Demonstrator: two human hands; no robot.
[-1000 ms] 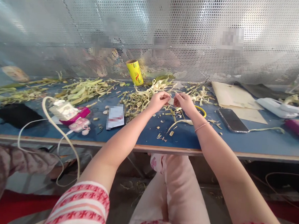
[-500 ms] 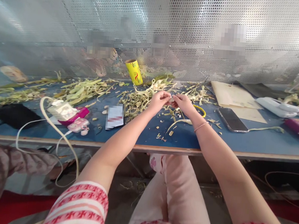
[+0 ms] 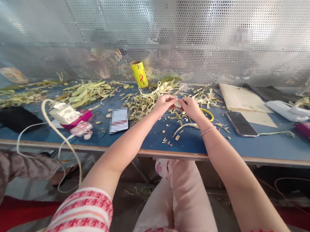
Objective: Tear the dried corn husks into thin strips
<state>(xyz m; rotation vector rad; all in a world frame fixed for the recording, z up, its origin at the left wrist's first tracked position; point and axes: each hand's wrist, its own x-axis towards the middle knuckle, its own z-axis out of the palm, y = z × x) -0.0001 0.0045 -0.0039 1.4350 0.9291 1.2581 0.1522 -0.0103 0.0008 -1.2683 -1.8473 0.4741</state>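
Over the table, my left hand [image 3: 164, 104] and my right hand [image 3: 189, 107] meet with fingertips pinched around one small, flat, whitish piece [image 3: 177, 103]. Its kind is too small to make out, and the fingers cover part of it. Behind and beside my hands lies a heap of pale green, dried-looking plant strips [image 3: 140, 102]. A long pale strip [image 3: 185, 126] curves across the blue table just below my right hand, and small yellowish scraps [image 3: 177, 137] are scattered closer to the edge.
A yellow tube [image 3: 139, 74] stands tilted near the perforated metal screen [image 3: 192, 37]. On the right are a phone [image 3: 241, 124] and cardboard sheets [image 3: 245, 98]. Leftward lie a small packet [image 3: 119, 120], a purple power strip [image 3: 84, 118] with cables, and a black cloth item [image 3: 18, 119].
Both hands stay in nearly the same place. The whitish piece between the fingertips shows slightly more and has tilted a little.
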